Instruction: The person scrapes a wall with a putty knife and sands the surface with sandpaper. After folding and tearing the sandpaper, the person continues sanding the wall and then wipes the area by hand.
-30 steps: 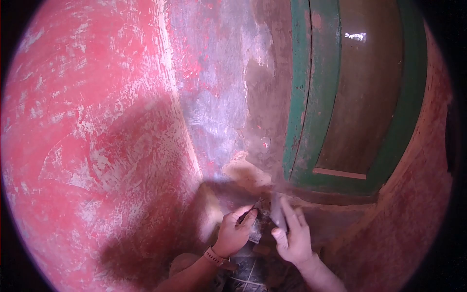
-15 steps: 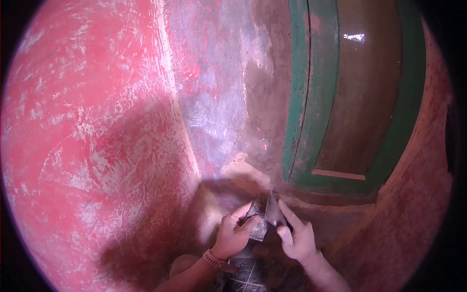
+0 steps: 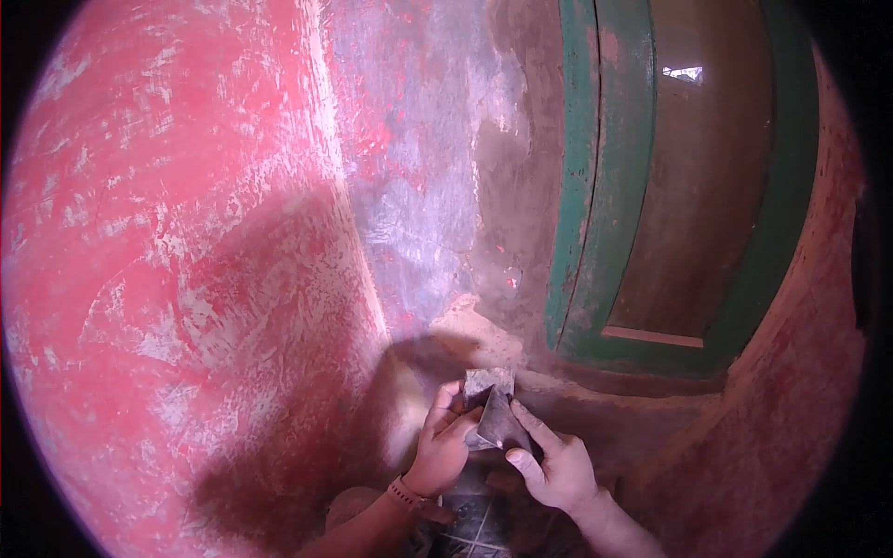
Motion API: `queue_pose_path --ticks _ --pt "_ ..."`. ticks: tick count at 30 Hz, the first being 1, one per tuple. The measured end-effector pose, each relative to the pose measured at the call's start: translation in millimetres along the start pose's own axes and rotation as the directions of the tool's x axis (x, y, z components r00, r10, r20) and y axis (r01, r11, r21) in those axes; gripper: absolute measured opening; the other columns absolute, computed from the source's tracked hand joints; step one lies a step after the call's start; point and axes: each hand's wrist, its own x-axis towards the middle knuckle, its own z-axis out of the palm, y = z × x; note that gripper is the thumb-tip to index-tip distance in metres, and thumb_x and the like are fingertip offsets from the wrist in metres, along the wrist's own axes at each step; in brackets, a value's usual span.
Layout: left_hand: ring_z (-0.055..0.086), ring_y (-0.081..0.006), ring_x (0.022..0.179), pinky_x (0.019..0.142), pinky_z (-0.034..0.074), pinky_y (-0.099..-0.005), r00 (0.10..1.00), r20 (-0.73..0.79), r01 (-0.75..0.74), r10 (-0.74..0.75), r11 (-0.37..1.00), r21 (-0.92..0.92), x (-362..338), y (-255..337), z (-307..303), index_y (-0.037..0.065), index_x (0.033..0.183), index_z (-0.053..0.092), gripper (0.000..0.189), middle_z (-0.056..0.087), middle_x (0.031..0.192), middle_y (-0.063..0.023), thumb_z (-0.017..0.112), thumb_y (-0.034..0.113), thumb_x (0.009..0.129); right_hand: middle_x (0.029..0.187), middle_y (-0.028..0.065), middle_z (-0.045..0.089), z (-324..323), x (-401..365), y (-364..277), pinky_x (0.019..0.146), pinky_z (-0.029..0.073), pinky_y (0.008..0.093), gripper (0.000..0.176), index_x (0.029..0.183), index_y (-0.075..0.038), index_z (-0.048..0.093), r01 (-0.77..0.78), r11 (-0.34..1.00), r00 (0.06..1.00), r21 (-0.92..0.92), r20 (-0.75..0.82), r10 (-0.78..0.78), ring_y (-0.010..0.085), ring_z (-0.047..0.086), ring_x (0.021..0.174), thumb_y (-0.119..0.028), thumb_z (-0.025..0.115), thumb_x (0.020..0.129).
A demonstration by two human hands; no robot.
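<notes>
Since half a second ago, the right hand (image 3: 558,472) has been shifting left and down, and the narrow strip it was holding upright beside the left hand (image 3: 443,448) is now lying folded in against the grey sheet (image 3: 493,409) as a dark, triangular flap. That sheet is sitting higher than before, and its pale upper edge is now showing above the fingers.

The grey sheet is being held low in the corner where the red wall (image 3: 186,279) is meeting the grey patched plaster, just left of the green door frame (image 3: 595,186). Its long axis is running nearly upright, with the pale end pointing up toward the foot of the frame.

The left hand, with a wristband (image 3: 406,491) on its wrist, is clamping the sheet's left edge between thumb and curled fingers. The right hand is pinching the flap, its index finger (image 3: 526,420) stretching along the flap's right edge and its thumb pressing in below.
</notes>
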Motion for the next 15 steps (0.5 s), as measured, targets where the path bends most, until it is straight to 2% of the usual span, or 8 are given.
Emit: queue_pose_path --ticks 2,5,10,13,14,15 --pt "0.067 -0.0228 0.123 0.105 0.056 -0.0375 0.999 0.039 -0.006 0.006 1.000 -0.013 2.2 -3.8 -3.5 -0.001 0.147 0.048 0.047 0.063 0.140 -0.0167 0.047 -0.007 0.100 0.095 0.0190 0.077 0.7 -0.1 -0.9 0.072 0.061 0.0459 0.070 0.155 -0.014 0.056 0.006 1.000 1.000 -0.010 0.003 -0.006 0.0403 0.076 0.081 -0.056 0.068 0.100" --pt "0.066 -0.0250 0.125 0.107 0.055 -0.0390 0.998 -0.002 0.067 -0.067 0.992 -0.103 0.8 -1.3 -0.9 -0.002 0.150 0.046 0.052 0.062 0.141 -0.0180 0.043 -0.007 0.098 0.096 0.0179 0.077 1.3 -0.5 1.7 0.071 0.061 0.0460 0.071 0.155 -0.015 0.056 0.032 0.999 0.999 -0.034 -0.002 -0.033 0.0392 0.077 0.080 -0.056 0.069 0.099" --pt "0.066 -0.0275 0.127 0.111 0.052 -0.0411 0.995 -0.033 0.088 -0.093 0.985 -0.150 1.9 0.3 4.3 -0.002 0.152 0.048 0.051 0.062 0.144 -0.0180 0.045 0.000 0.101 0.095 0.0150 0.078 -1.1 0.6 -3.0 0.067 0.061 0.0444 0.072 0.154 -0.016 0.057 0.051 0.993 0.998 -0.108 -0.023 -0.054 0.0350 0.077 0.076 -0.057 0.072 0.097" --pt "0.065 -0.0286 0.128 0.113 0.050 -0.0438 0.990 -0.038 0.126 -0.137 0.969 -0.211 2.8 1.3 1.2 -0.004 0.151 0.050 0.048 0.062 0.145 -0.0174 0.047 0.007 0.105 0.093 0.0136 0.078 -6.1 1.4 -12.7 0.065 0.062 0.0433 0.073 0.154 -0.016 0.058 -0.030 0.982 0.999 -0.187 0.005 0.031 0.0327 0.078 0.075 -0.058 0.073 0.096" --pt "0.065 -0.0289 0.129 0.114 0.049 -0.0447 0.988 -0.037 0.139 -0.152 0.962 -0.236 3.4 -2.0 -2.9 -0.004 0.151 0.051 0.047 0.062 0.145 -0.0171 0.047 0.010 0.106 0.092 0.0137 0.078 -3.8 1.5 -10.3 0.064 0.062 0.0433 0.074 0.153 -0.015 0.058 -0.012 0.980 1.000 -0.197 -0.024 0.008 0.0326 0.078 0.074 -0.058 0.073 0.095" --pt "0.064 -0.0293 0.129 0.115 0.048 -0.0453 0.992 -0.065 0.094 -0.106 0.981 -0.169 4.6 -11.7 -8.5 -0.005 0.151 0.051 0.047 0.062 0.145 -0.0171 0.047 0.014 0.108 0.092 0.0137 0.078 0.3 1.6 -5.7 0.064 0.061 0.0434 0.075 0.153 -0.015 0.058 0.005 0.978 0.998 -0.207 -0.053 -0.016 0.0324 0.077 0.073 -0.059 0.073 0.095"
